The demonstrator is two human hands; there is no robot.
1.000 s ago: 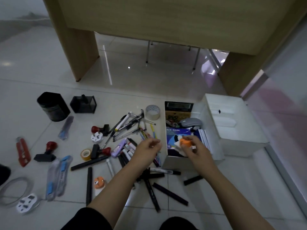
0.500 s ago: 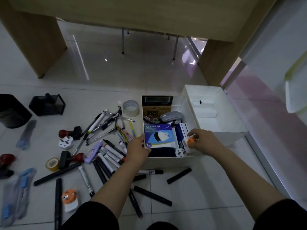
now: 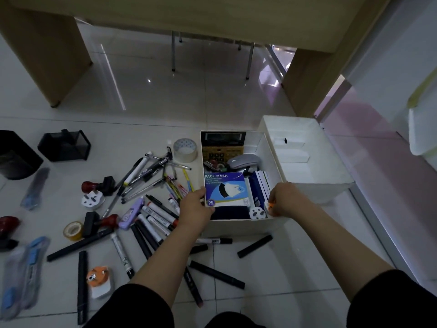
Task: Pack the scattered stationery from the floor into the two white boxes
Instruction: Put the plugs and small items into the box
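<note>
- Black markers [image 3: 216, 274] lie scattered on the floor tiles nearest the person
- Left hand [image 3: 194, 209] grips the near-left rim of the white box [image 3: 236, 227], thumb on the face mask pack [image 3: 225, 188]
- Right hand [image 3: 285, 199] pinches an orange-and-white plug [image 3: 269, 206] at the box's near-right corner
- Calculator [image 3: 222, 145] stands against the far wall inside
- Second white box [image 3: 307, 157] sits just behind to the right

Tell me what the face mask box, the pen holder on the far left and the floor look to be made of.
Face mask box: likely glossy printed cardboard, with flat faces and crisp lettering. Pen holder: seemingly black wire mesh, its walls look see-through. Floor: polished ceramic-looking tiles, with grout lines and mirror-like reflections.
</note>
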